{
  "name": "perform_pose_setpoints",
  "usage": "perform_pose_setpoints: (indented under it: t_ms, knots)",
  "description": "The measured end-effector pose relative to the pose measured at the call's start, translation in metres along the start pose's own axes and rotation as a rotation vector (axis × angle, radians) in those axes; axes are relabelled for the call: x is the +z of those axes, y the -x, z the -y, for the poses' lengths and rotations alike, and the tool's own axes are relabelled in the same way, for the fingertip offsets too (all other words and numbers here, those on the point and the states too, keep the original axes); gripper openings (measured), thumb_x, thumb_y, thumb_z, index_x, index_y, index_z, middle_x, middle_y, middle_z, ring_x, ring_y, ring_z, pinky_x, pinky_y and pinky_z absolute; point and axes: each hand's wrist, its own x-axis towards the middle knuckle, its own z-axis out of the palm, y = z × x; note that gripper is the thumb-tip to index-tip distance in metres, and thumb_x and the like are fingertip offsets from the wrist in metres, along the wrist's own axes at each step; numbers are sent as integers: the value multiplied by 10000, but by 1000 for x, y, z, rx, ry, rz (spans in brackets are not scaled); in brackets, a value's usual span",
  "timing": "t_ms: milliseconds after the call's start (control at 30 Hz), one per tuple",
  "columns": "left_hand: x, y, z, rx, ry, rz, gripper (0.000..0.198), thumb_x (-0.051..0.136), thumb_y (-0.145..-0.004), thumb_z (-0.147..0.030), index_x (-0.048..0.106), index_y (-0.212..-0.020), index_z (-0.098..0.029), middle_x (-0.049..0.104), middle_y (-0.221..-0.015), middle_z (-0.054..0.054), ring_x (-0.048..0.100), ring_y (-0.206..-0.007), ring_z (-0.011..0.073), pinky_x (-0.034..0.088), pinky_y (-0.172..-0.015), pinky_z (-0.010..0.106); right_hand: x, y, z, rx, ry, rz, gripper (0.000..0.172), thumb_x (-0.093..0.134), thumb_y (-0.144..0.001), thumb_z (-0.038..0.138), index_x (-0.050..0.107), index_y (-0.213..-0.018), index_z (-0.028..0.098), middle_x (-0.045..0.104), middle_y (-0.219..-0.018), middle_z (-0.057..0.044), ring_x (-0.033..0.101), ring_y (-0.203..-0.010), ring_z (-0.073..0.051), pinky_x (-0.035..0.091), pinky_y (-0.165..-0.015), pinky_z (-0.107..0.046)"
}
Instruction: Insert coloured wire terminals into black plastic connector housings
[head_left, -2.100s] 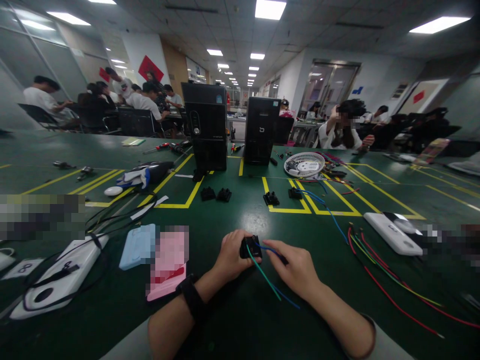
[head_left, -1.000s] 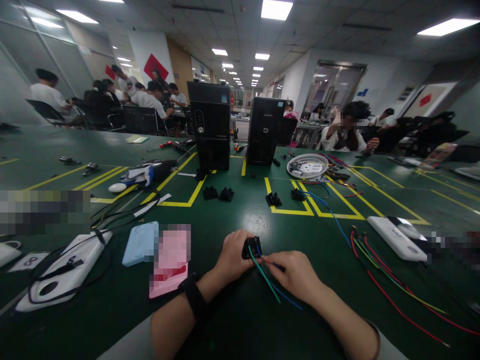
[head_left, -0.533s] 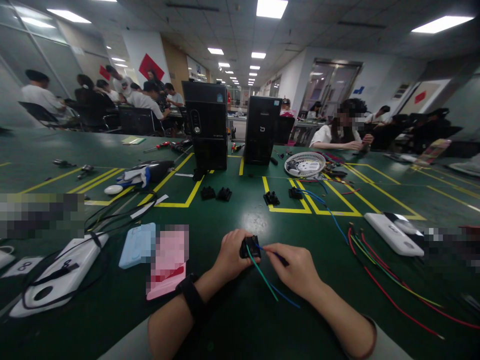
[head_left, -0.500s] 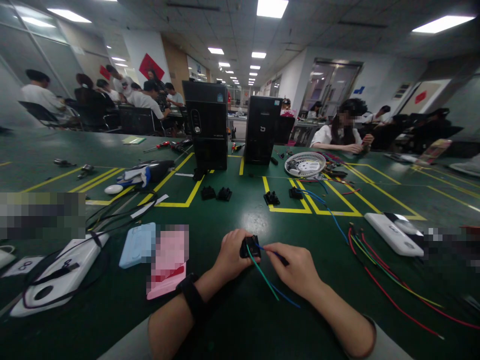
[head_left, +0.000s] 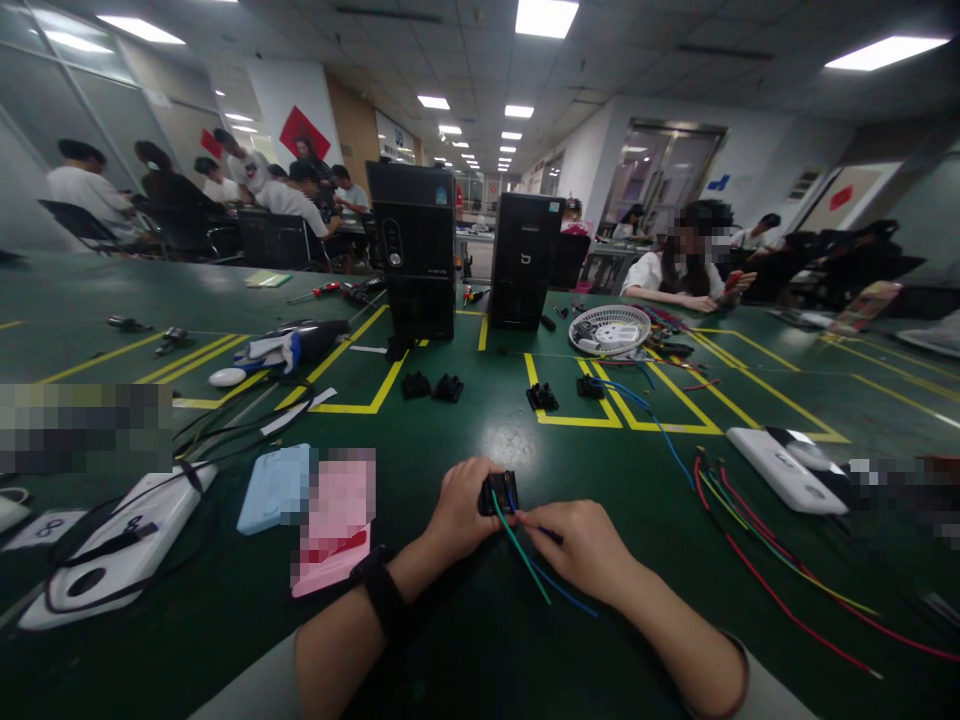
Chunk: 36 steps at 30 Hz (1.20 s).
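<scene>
My left hand (head_left: 465,508) is closed round a small black terminal block (head_left: 492,492) above the green table. A green wire (head_left: 526,562) comes out of the block and hangs toward me. My right hand (head_left: 581,545) pinches a blue wire (head_left: 576,598) close to the block's near side. The upper end of this wire lies against the block beside the green one; whether it sits inside cannot be made out. A short dark piece (head_left: 553,535) shows under my right fingers, its kind unclear. Farther off, several similar black blocks (head_left: 541,396) lie on the table.
Red, yellow and green wires (head_left: 780,570) spread at the right near a white device (head_left: 787,470). On the left are a pink case (head_left: 337,570), a light-blue box (head_left: 271,490) and a white power strip-like object (head_left: 112,560). Two black computer towers (head_left: 412,250) and a white basket (head_left: 577,335) stand behind.
My right hand has shifted slightly left and toward me, bringing the blue wire nearer the green one at the block. My left hand stays nearly still.
</scene>
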Motion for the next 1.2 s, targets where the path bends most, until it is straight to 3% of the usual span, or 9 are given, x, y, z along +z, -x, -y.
perform_pose_setpoints:
  t_ms: [167, 367, 500, 633, 800, 1000, 1200]
  knots:
    - [0, 0, 0, -11, 9, 2, 363, 686, -685, -401, 537, -966, -226, 592, -942, 30, 541, -922, 237, 389, -835, 382, 1, 1, 1, 29, 8, -48, 211, 459, -894, 239, 656, -966, 251, 712, -849, -6, 664, -761, -149, 433, -651, -226]
    - [0, -1, 1, -24, 18, 16, 452, 750, -627, -421, 544, -979, -227, 589, -967, 33, 537, -944, 246, 384, -854, 395, 0, 1, 0, 135, 34, -245, 224, 443, -905, 253, 625, -1036, 257, 707, -939, -14, 661, -808, -167, 444, -698, -252]
    - [1, -1, 2, -30, 31, 16, 465, 758, -620, -419, 548, -988, -230, 593, -972, 31, 536, -949, 245, 377, -867, 402, -1, 1, -1, 210, 99, -219, 201, 465, -888, 249, 643, -978, 281, 713, -881, 2, 666, -765, -186, 430, -621, -256]
    - [1, -1, 2, -30, 28, 18, 446, 748, -626, -429, 549, -974, -233, 595, -964, 31, 540, -945, 250, 381, -858, 399, 1, 1, -2, 178, 66, -142, 201, 487, -871, 242, 659, -965, 287, 713, -860, 3, 665, -754, -184, 419, -607, -252]
    - [1, 0, 1, -13, 23, -2, 402, 726, -643, -396, 540, -960, -233, 596, -939, 28, 545, -925, 243, 391, -835, 380, 7, 0, 4, 129, -241, -81, 174, 491, -861, 254, 657, -855, 200, 632, -619, 8, 590, -558, -120, 388, -535, -213]
    - [1, 0, 2, -2, 19, -5, 363, 696, -665, -384, 541, -954, -228, 593, -937, 29, 545, -906, 239, 395, -813, 365, 7, -3, 10, 363, -847, 104, 297, 531, -813, 344, 579, -1000, 119, 503, -484, 72, 428, -357, -72, 341, -376, -177]
    - [0, 0, 1, 0, 30, 8, 367, 706, -666, -406, 546, -939, -221, 586, -914, 24, 542, -891, 232, 392, -804, 361, 4, -5, 4, 368, -913, 103, 287, 582, -765, 295, 620, -987, 117, 380, -467, 101, 289, -377, -41, 209, -381, -172]
